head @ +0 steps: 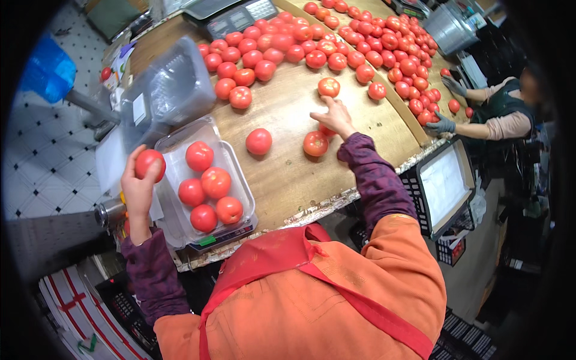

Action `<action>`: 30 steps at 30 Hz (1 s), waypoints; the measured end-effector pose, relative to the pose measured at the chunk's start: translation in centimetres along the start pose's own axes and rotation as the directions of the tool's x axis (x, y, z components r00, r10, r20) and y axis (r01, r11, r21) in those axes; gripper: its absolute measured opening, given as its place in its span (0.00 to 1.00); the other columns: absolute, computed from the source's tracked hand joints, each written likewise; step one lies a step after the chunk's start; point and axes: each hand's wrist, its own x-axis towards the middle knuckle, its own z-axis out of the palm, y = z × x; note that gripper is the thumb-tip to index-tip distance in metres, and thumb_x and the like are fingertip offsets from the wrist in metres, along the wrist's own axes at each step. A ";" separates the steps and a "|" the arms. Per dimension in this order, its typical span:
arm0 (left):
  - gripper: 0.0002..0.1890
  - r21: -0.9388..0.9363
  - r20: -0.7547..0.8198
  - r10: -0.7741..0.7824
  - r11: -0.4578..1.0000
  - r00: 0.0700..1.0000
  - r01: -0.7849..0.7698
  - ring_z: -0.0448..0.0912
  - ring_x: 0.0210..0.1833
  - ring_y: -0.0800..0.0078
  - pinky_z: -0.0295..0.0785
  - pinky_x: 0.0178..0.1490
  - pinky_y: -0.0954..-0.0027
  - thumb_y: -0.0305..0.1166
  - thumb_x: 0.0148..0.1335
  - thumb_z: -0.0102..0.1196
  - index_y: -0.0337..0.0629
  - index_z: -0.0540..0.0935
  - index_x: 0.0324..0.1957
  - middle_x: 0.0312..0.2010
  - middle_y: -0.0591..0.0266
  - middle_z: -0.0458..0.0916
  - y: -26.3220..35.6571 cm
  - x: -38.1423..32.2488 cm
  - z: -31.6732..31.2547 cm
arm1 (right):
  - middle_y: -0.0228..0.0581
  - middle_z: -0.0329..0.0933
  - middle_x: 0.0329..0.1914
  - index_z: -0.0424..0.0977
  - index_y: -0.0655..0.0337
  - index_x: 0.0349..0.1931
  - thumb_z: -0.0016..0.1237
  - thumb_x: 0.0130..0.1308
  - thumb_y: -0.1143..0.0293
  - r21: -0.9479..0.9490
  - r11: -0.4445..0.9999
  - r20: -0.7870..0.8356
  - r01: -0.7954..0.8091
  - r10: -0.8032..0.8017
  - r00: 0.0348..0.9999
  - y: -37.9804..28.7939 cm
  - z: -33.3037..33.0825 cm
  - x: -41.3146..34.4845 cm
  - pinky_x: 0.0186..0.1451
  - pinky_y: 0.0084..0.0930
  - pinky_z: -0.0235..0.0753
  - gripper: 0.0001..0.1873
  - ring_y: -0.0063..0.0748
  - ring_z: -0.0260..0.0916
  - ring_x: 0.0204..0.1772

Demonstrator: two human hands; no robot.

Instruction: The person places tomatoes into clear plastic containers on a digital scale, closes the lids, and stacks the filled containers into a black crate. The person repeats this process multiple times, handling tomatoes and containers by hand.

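Note:
My left hand (137, 189) grips a red tomato (150, 165) at the left side of a clear plastic clamshell container (246, 198). Several tomatoes (216, 182) lie inside that container, which rests on a digital scale (225, 240). Over the wooden table, my right hand (335, 116) has its fingers apart and holds nothing. Its fingertips are close to a single tomato (329, 87); whether they touch it I cannot tell. Below my right wrist sits another tomato (316, 143), with one more partly hidden behind the hand. A lone tomato (258, 141) lies between container and hand.
Stacked clear containers (175, 85) stand at the left. Many tomatoes (270, 42) cover the table's far side, near a second scale (238, 18). A wooden divider (405, 119) crosses the table. At right, a co-worker's gloved hand (442, 123) touches tomatoes, above a black crate (411, 189).

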 end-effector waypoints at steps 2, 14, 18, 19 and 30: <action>0.26 -0.490 -0.016 -0.133 0.865 0.991 0.108 0.79 0.48 0.73 0.75 0.55 0.71 0.36 0.64 0.58 0.35 0.73 0.61 0.48 0.58 0.79 -0.7 -1.3 -1.8 | 0.57 0.77 0.50 0.73 0.63 0.56 0.60 0.53 0.49 -0.068 0.998 0.162 -0.016 0.026 0.986 2.6 0.1 0.7 0.61 0.39 0.74 0.34 0.49 0.74 0.57; 0.25 -0.938 -0.044 -0.553 0.310 0.832 0.157 0.83 0.30 0.61 0.81 0.33 0.66 0.49 0.65 0.53 0.40 0.74 0.54 0.36 0.56 0.82 -5.6 -13.7 -7.0 | 0.45 0.73 0.54 0.66 0.61 0.61 0.54 0.65 0.64 0.934 0.096 0.353 -0.344 -0.399 0.846 -11.6 -4.6 -4.8 0.52 0.38 0.79 0.26 0.37 0.77 0.53; 0.28 -0.933 -0.008 -0.416 0.331 0.909 0.144 0.83 0.31 0.63 0.80 0.33 0.67 0.48 0.66 0.52 0.39 0.72 0.61 0.38 0.56 0.81 -5.0 -14.7 -5.6 | 0.44 0.72 0.53 0.66 0.60 0.60 0.61 0.55 0.63 0.752 0.615 0.290 0.237 -0.632 0.719 -23.5 -4.6 -8.1 0.60 0.29 0.72 0.33 0.34 0.73 0.55; 0.28 -0.924 -0.008 -0.392 0.354 0.920 0.144 0.83 0.31 0.63 0.80 0.33 0.67 0.47 0.66 0.52 0.38 0.72 0.60 0.38 0.56 0.81 -4.8 -15.0 -5.2 | 0.42 0.73 0.52 0.66 0.61 0.59 0.61 0.54 0.62 0.719 0.585 0.229 0.375 -0.709 0.667 -25.8 -4.1 -8.8 0.59 0.25 0.71 0.33 0.32 0.72 0.55; 0.27 -0.891 -0.017 -0.347 0.430 0.938 0.143 0.82 0.37 0.67 0.81 0.37 0.66 0.44 0.65 0.54 0.35 0.72 0.60 0.42 0.57 0.79 -4.8 -16.6 -5.6 | 0.61 0.76 0.50 0.59 0.64 0.66 0.64 0.47 0.54 0.276 0.642 0.181 0.716 -0.766 0.617 -32.3 6.9 -8.8 0.54 0.43 0.76 0.47 0.60 0.77 0.49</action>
